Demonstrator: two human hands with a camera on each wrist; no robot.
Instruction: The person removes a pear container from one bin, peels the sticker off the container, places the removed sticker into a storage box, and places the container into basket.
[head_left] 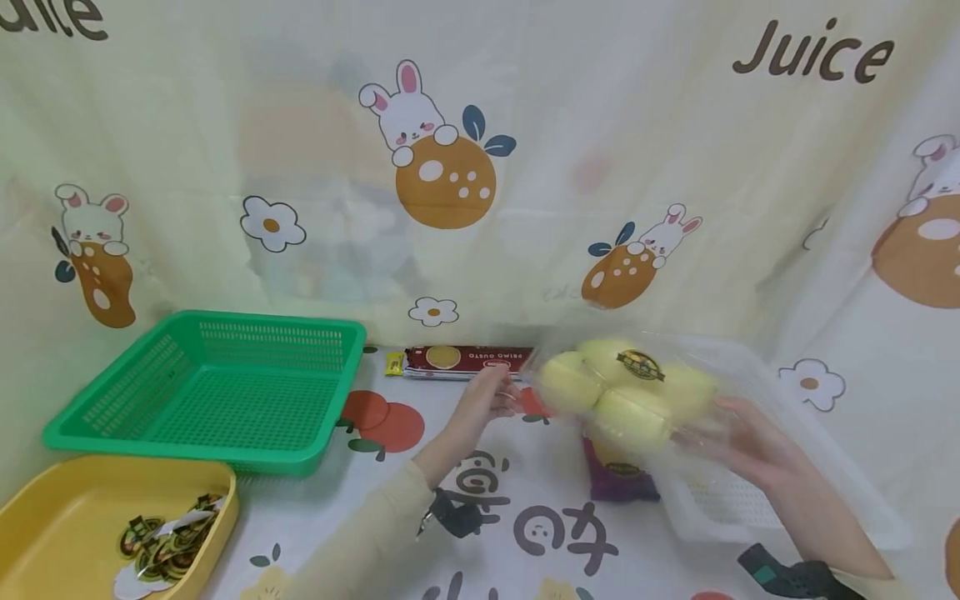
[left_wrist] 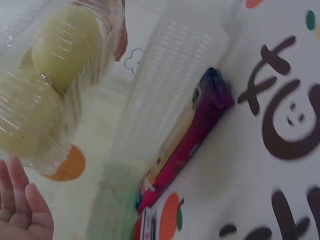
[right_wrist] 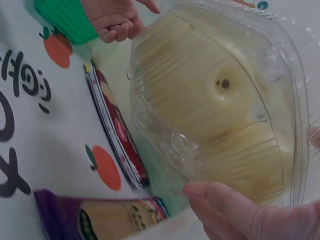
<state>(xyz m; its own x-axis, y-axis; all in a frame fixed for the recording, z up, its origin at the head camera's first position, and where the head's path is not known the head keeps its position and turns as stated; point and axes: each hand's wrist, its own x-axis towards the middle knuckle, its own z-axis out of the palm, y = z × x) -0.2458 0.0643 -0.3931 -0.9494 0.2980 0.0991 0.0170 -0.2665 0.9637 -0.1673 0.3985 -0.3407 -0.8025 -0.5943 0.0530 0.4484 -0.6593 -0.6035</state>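
Observation:
My right hand (head_left: 753, 442) grips a clear plastic box of pale yellow fruit (head_left: 633, 400) by its right end, above the table. A dark round label sits on the box's upper face. In the right wrist view, the thumb of the right hand (right_wrist: 235, 212) lies along the box's edge and the fruit (right_wrist: 220, 100) shows through the ribbed plastic. Close to the box's other end is my left hand (head_left: 483, 400), its fingers loosely bent and holding nothing. The left wrist view shows these fingers (left_wrist: 17, 187) just below the box (left_wrist: 55, 65).
A white basket (head_left: 847, 483) stands at the right, beside a purple packet (head_left: 618, 475). A red biscuit pack (head_left: 468, 360) and a small yellow packet (head_left: 394, 364) lie at the back. On the left are a green basket (head_left: 300, 458) and a yellow tray (head_left: 52, 508) holding round labels (head_left: 172, 542).

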